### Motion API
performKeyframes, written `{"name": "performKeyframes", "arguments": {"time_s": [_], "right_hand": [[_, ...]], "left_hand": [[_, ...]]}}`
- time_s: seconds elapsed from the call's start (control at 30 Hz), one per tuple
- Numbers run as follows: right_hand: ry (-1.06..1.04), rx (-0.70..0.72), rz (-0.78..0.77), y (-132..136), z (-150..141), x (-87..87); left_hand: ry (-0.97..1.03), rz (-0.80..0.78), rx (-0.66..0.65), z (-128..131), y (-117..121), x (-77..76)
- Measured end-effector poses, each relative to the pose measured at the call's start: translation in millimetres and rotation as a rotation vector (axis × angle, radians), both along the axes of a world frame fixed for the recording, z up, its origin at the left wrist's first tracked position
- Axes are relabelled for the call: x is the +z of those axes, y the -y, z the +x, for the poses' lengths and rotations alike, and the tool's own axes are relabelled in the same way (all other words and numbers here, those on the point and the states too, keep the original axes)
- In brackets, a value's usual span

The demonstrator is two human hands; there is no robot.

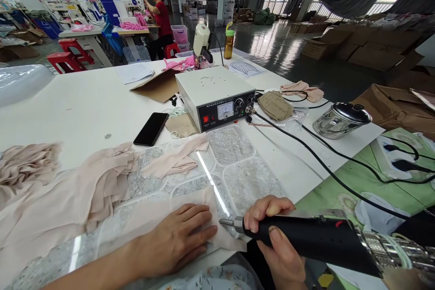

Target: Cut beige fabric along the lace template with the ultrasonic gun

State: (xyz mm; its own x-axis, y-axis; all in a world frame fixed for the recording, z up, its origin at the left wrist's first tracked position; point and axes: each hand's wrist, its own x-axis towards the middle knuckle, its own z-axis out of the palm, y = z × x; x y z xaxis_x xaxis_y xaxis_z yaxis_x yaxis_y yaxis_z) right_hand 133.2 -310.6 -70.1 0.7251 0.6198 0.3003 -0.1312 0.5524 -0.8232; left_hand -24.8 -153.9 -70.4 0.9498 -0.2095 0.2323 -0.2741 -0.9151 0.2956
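My left hand (pixel 180 235) lies flat, fingers spread, on a thin beige fabric piece (pixel 152 210) at the table's near edge. In my right hand (pixel 278 235) is a black ultrasonic welding gun (pixel 306 240), its fingers wrapped round the body. The gun's pointed metal tip reaches left to the fabric's right part, close to my left fingertips; whether it touches the cloth I cannot tell. Beneath lies a clear sheet over a stone-patterned mat (pixel 244 176). Two crossed beige strips (pixel 176 161) rest beyond my left hand.
Stacked beige fabric pieces (pixel 84 181) spread at left. A welder control box (pixel 214 95) stands mid-table, a phone (pixel 151 129) beside it. Its black cable (pixel 322 170) runs right, past a steel cup (pixel 341 120). People sit at sewing machines (pixel 118 9) behind.
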Motion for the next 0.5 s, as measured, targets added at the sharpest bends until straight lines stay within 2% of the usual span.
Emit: {"name": "performKeyframes", "arguments": {"time_s": [0.27,0.5], "right_hand": [[-0.028,-0.030,0.004,-2.7,-0.2,3.2],[-0.059,-0.031,0.025,3.4,4.5,5.7]], "left_hand": [[0.004,0.009,-0.003,0.1,-2.8,-1.4],[-0.059,0.031,-0.050,6.4,-25.0,4.0]]}}
